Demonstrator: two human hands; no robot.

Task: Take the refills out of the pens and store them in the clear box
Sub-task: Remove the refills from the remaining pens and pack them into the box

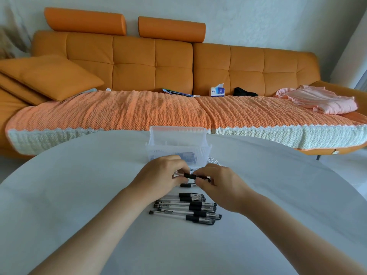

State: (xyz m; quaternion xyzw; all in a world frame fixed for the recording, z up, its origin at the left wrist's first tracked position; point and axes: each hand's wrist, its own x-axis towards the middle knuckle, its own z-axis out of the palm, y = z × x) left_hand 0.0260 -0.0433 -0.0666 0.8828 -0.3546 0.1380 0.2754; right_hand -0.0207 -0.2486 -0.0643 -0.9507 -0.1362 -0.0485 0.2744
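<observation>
A clear ribbed plastic box [178, 147] stands open on the white table [79, 195], its lid tilted up behind it. Just in front of it both my hands hold one pen [191, 176] with a clear barrel and black grip. My left hand [158, 178] pinches the barrel end, my right hand [216, 185] pinches the black grip end. Below my hands lies a row of several black-capped clear pens [188, 208] on the table. What is inside the box is blurred.
Pale rods or pen parts [213, 161] lie at the box's right side. Beyond the table runs an orange sofa [158, 62] with a knitted cover, a tissue box [217, 91], papers, a black item and a pink garment [321, 100].
</observation>
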